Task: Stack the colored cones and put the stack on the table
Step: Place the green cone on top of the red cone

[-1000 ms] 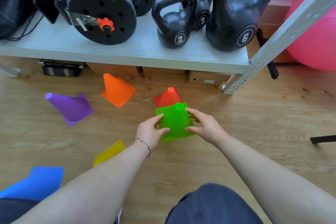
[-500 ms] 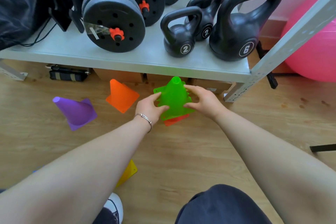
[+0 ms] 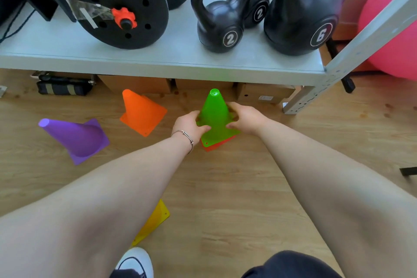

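A green cone (image 3: 214,115) sits upright over a red cone (image 3: 216,145), of which only the base edge shows underneath, on the wooden floor. My left hand (image 3: 189,124) grips the green cone's left base and my right hand (image 3: 244,117) grips its right side. An orange cone (image 3: 141,111) stands to the left of them. Farther left a purple cone (image 3: 74,136) lies tipped on its side. A yellow cone (image 3: 154,221) lies near my left forearm, mostly hidden by it.
A low grey shelf (image 3: 158,56) just behind the cones carries black kettlebells (image 3: 220,18) and dumbbell plates (image 3: 119,4). Cardboard boxes (image 3: 264,95) sit under it. A pink exercise ball (image 3: 392,29) is at the right. My shoe (image 3: 135,263) is below.
Both hands carried the green cone forward and set it down over the red cone, which now shows only at its base. The blue cone has left the view.
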A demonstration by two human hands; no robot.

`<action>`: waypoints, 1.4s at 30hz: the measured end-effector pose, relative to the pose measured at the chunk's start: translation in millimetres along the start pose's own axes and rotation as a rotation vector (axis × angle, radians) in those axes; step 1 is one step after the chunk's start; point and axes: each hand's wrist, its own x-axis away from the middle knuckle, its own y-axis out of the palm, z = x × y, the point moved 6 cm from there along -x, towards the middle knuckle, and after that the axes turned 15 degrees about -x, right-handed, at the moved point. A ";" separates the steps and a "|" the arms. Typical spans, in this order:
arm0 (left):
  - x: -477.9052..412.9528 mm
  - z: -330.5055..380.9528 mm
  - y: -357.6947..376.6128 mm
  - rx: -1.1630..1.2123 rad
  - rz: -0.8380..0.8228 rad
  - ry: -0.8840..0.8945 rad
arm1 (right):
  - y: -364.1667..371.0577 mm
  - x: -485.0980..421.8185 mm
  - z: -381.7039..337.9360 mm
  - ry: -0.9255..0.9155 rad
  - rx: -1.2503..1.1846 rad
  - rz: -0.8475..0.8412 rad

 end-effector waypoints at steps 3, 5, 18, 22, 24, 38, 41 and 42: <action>-0.1 -3.9 13.1 0.007 -0.023 -0.031 | 17.7 -5.9 9.1 0.082 0.007 -0.033; -1.1 -7.8 19.3 0.022 -0.031 -0.049 | 24.8 -9.6 12.7 0.106 -0.022 -0.031; -23.1 -26.5 54.9 0.045 -0.136 -0.099 | 49.7 -26.3 41.6 0.143 -0.170 0.006; -21.5 -25.7 63.8 0.051 -0.144 -0.108 | 52.2 -24.6 50.0 0.153 -0.191 0.008; -23.2 -25.4 66.2 0.039 -0.147 -0.107 | 54.9 -24.8 52.3 0.163 -0.206 0.004; 6.4 -26.8 86.9 0.086 -0.263 -0.078 | 58.8 20.1 65.4 0.138 -0.163 -0.006; 25.2 -18.6 104.6 0.094 -0.296 -0.035 | 62.1 48.7 85.4 0.139 -0.148 0.027; 31.1 -14.9 109.7 0.111 -0.302 -0.025 | 63.5 57.9 91.9 0.138 -0.150 0.037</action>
